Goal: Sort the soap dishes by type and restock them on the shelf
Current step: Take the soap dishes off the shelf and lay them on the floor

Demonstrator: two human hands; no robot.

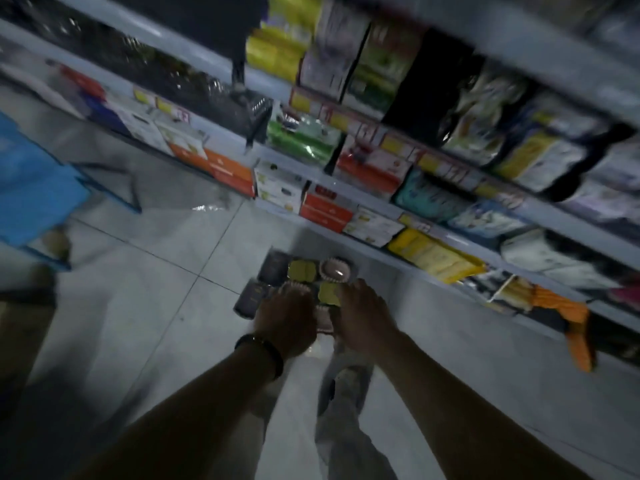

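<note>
The soap dishes [304,271] cluster on the tiled floor [156,271], just beside the foot of the shelving [588,237] on the right. The left hand [285,320] and right hand [363,317] rest over them. Blur hides whether either hand grips anything. Tile stretches left toward a blue object [34,188].

L hand [287,320], R hand [363,318] side by side, palms down

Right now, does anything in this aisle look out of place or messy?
Yes. Several soap dishes lie clustered on the floor, not on the shelf. Further right, an orange item droops over its lowest ledge, and a yellow packet juts past the edge.
</note>
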